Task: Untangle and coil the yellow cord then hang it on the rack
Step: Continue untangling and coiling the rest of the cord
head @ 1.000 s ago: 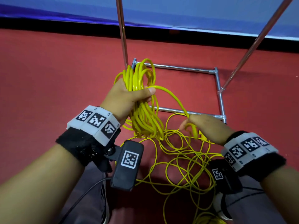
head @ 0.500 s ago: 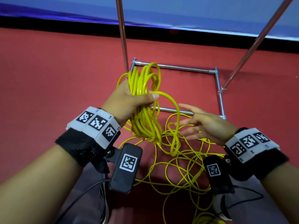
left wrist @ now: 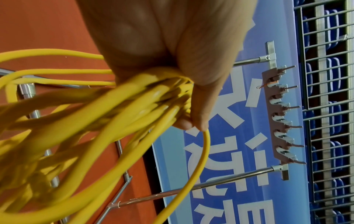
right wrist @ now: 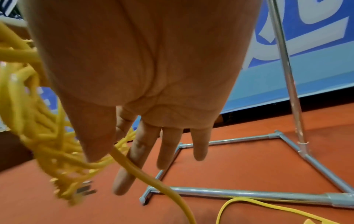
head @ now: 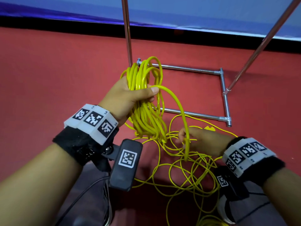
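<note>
A: Starting at the left of the head view, we see the left hand (head: pixel 128 93) raised in the middle of the frame, thumb and fingers wrapped round a thick bundle of the yellow cord (head: pixel 146 115). The loops stand up above the fist and hang below it.

B: The left wrist view agrees: fingers (left wrist: pixel 195 109) curled tight round many strands, which blur out toward the left edge. At the right of that frame we can make out the rack (left wrist: pixel 279 115), a brown strip with a row of hooks held on two metal poles, well apart from the cord.

A: One strand arcs from the left thumb down and to the right, to the right hand (head: pixel 200 141) at lower right of centre.

B: There we pinch that strand between the thumb (right wrist: pixel 95 136) and the forefinger, we think; the forefinger's tip is hidden behind the thumb. The other fingers point straight down, spread, holding nothing.

A: Below both hands the rest of the cord lies in loose, crossing loops on the red floor (head: pixel 48 70), running out at the bottom right.

B: Farther right, the rack's metal base frame (head: pixel 225 95) lies flat on the floor, with two poles rising out of the top of the picture. A blue banner (head: pixel 195 12) runs along the top edge.
</note>
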Tool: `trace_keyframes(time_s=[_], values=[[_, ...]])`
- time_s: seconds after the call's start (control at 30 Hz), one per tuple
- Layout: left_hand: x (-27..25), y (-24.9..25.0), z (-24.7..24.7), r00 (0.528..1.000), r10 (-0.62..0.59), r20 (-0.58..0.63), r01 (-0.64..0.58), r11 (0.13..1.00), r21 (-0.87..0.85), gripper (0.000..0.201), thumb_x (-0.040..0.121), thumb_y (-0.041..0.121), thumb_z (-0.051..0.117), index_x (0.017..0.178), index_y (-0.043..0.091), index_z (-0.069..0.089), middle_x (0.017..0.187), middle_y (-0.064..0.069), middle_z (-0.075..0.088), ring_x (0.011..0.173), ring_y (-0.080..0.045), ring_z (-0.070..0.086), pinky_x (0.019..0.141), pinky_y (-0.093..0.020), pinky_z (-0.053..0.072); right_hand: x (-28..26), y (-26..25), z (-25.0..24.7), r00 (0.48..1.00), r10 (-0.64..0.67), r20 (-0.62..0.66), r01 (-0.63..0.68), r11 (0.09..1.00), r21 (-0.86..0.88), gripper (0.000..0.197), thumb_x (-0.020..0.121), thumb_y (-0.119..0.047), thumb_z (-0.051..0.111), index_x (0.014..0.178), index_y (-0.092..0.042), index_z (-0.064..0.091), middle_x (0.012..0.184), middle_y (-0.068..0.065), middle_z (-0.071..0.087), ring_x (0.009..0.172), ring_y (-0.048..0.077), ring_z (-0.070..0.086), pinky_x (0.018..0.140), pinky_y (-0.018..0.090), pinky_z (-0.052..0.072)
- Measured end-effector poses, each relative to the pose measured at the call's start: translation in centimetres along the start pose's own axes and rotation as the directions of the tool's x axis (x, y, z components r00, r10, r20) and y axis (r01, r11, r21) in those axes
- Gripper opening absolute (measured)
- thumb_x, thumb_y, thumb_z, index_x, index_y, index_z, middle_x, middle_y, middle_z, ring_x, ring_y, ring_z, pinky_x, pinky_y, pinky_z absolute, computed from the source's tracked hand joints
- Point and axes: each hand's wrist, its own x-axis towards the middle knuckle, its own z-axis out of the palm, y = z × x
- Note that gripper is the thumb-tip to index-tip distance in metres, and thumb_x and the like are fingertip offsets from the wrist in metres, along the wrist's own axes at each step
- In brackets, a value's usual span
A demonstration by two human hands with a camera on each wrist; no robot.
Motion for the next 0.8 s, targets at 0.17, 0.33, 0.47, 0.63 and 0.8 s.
trace_keyframes(time_s=[0.17,0.33,0.47,0.63,0.8], values=[[0.0,0.2,-0.9,1.000,-0.001,-0.028,0.003,0.998,0.070,0.038,0.071,0.008,0.076,0.101,0.001,0.053,0.064,-0.004,0.056,0.051,-0.010,0.056,0.052,-0.025,0.051,-1.0,1.6,-3.5,0.963,0.099,-0.251,-0.133,0.983,-0.124,0.013,0.092,-0.023,0.058,0.079,-0.021,0.055,0.070,-0.003,0.052,0.069,0.015,0.049,0.069,0.032,0.040],[-0.1,-0.6,-1.1,0.999,-0.039,0.016,0.034,0.970,0.241,0.033,0.066,0.013,0.075,0.090,0.003,0.055,0.061,-0.005,0.055,0.048,-0.010,0.055,0.048,-0.023,0.045,-1.9,-1.4,-5.9,0.919,-0.086,-0.384,-0.006,0.972,-0.233,0.024,0.090,-0.021,0.059,0.109,-0.034,0.068,0.080,-0.006,0.055,0.076,-0.002,0.051,0.072,0.012,0.037],[-0.2,-1.4,0.1,0.995,-0.088,0.041,0.072,0.955,0.286,0.020,0.077,-0.001,0.072,0.083,0.002,0.052,0.052,0.002,0.055,0.041,-0.007,0.052,0.042,-0.016,0.041,-2.0,-5.6,-5.9,0.933,-0.105,-0.344,0.085,0.994,-0.074,0.027,0.087,-0.025,0.053,0.107,-0.030,0.069,0.086,-0.008,0.059,0.084,-0.004,0.054,0.077,0.010,0.037],[-0.2,-2.0,1.4,0.986,-0.135,0.097,0.102,0.954,0.282,0.015,0.079,-0.002,0.069,0.083,-0.001,0.055,0.053,-0.004,0.056,0.044,-0.013,0.050,0.046,-0.021,0.043,-1.3,-7.5,-4.6,0.938,-0.126,-0.324,0.085,0.987,-0.138,0.008,0.080,-0.033,0.071,0.079,-0.031,0.064,0.074,-0.007,0.060,0.064,-0.001,0.050,0.062,0.015,0.038],[0.0,-1.5,1.4,0.978,-0.188,0.089,0.179,0.979,0.101,0.023,0.087,-0.002,0.059,0.102,0.014,0.059,0.096,-0.015,0.068,0.049,-0.009,0.056,0.049,-0.022,0.050,-1.9,-6.1,-6.2,0.953,-0.123,-0.276,0.050,0.965,-0.257,0.021,0.089,-0.016,0.061,0.088,-0.037,0.061,0.085,-0.009,0.054,0.077,-0.002,0.046,0.068,0.010,0.031]])
